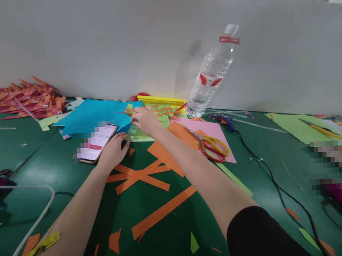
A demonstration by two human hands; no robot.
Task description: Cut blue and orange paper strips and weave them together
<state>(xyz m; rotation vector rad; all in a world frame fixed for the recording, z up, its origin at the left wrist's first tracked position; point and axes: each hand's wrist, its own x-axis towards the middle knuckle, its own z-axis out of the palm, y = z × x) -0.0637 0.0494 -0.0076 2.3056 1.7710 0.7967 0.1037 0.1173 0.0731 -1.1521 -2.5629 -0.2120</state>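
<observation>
I judged the step in hand to be fetching paper for the weaving: my right hand (145, 120) was stretched to the far side of the bench (22, 152), fingers curled down and pinching the near-left edge of a pale green sheet (139, 133), just beside the orange-and-green woven mat (158, 110). The mat lay directly beyond the fingertips, touching or nearly touching them, and leaned against a yellow box (161, 100) at the foot of the white wall.

My left hand (113, 151) lay flat, fingers loosely together, palm down on the bench, its fingertips touching the near-right corner of a phone (98, 143). The phone rested partly on a blue sheet (91, 113) to the left of the mat.

Cut orange strips (139, 176) lay crossed on the bench between my forearms, nearer to me than either hand, with a longer one (163, 212) nearer still. Red-handled scissors (214, 145) sat on a pink sheet (217, 131) to the right of my right forearm, near but not touching it. A clear bottle (211, 77) leaned against the wall to the far right of the mat.

As I read it, the next move called for a firm grip on the green sheet's edge so that it slid free without dragging the mat along, while the left hand kept off the loose strips.
</observation>
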